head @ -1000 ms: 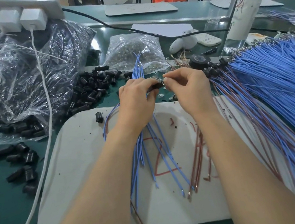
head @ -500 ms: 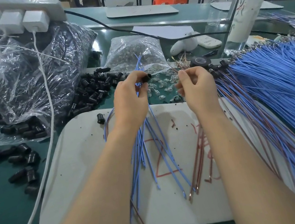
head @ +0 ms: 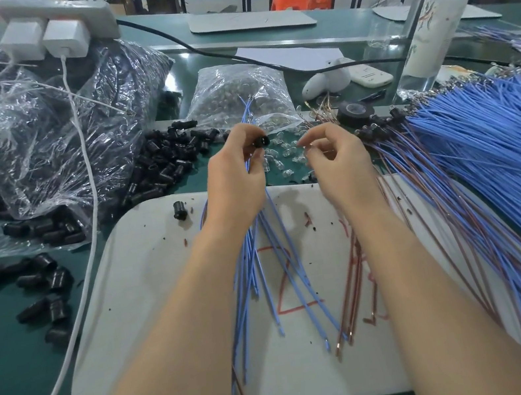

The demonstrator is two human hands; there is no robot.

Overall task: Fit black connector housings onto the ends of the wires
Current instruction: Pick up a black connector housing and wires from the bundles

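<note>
One black housing (head: 261, 141) — pinched in the left hand (head: 235, 181) (right hand (head: 336, 163) curled, perhaps empty).

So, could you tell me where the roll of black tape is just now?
In the head view, the tape roll lies right of centre, just beyond the right hand, between the white remote and the blue wires.

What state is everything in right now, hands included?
Left hand, pinching a black housing, blue wires in its grip.
Right hand, fingers curled; contents unclear.
Spare housing, loose on the white mat.
White plugs, seated in the power strip.
Tape roll, lying flat.
Bottle, standing.
</note>
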